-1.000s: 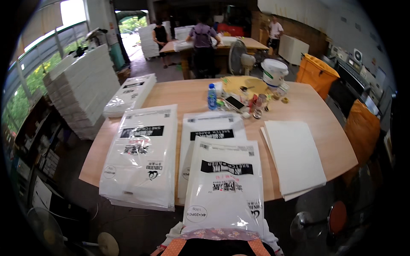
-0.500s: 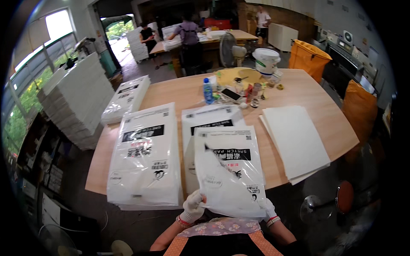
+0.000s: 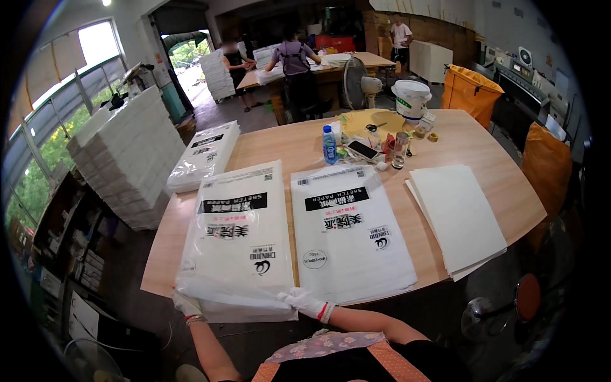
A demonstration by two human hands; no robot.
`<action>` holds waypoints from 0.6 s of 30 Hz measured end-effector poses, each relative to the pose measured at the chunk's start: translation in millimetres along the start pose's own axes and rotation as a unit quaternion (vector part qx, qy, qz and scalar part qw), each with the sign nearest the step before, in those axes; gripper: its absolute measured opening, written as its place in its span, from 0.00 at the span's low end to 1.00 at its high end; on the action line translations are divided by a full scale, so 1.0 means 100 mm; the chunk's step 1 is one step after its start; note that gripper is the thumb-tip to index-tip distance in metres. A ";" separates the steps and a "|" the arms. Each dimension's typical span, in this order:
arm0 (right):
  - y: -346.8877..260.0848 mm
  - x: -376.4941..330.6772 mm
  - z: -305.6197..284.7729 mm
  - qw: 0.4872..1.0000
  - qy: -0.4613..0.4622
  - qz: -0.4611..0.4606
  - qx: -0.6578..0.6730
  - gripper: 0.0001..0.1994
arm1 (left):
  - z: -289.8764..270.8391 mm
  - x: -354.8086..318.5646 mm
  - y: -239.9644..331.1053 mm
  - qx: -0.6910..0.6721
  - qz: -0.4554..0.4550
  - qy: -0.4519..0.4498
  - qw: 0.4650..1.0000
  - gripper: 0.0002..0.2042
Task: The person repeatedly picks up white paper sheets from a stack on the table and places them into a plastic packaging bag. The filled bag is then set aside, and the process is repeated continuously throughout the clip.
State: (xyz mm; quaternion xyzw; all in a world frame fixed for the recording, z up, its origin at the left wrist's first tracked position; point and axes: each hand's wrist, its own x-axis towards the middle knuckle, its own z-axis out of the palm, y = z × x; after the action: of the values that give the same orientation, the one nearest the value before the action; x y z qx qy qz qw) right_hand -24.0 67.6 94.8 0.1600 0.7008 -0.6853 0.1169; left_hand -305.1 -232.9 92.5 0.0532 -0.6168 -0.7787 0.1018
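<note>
A stack of sketch paper packs in clear printed sleeves (image 3: 233,235) lies on the left part of the table, its near end reaching past the edge. My left hand (image 3: 186,304), in a white knit glove, grips the near left corner of the top pack. At the near right corner my right hand (image 3: 305,303), gloved alike, pinches the same pack's edge. The plastic there is creased and slightly lifted between my hands. Right of this stack lie more printed sleeves (image 3: 350,235), flat, in a low pile.
White sheets (image 3: 455,223) lie at the table's right. Behind are a blue-capped bottle (image 3: 329,146), a phone (image 3: 363,149), a glass (image 3: 400,151) and a white bucket (image 3: 411,100). Another wrapped pile (image 3: 205,156) sits far left. A stool (image 3: 527,298) stands right. Several people are beyond.
The pack held in front of me over the middle pile has moved left onto the left stack. Both my hands moved left with it, and the middle pile is now uncovered.
</note>
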 end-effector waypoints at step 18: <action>1.87 -3.51 -3.54 0.761 0.432 0.243 -0.418 0.42 | 0.82 -3.41 -0.92 0.538 -0.010 -0.622 0.569 0.10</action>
State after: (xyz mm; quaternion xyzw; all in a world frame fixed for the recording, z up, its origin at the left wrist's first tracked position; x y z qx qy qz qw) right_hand 391.3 400.1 68.6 0.5391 0.8318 -0.1307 0.0193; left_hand 1.4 -58.9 8.1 -0.3934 -0.8324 -0.1458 -0.3620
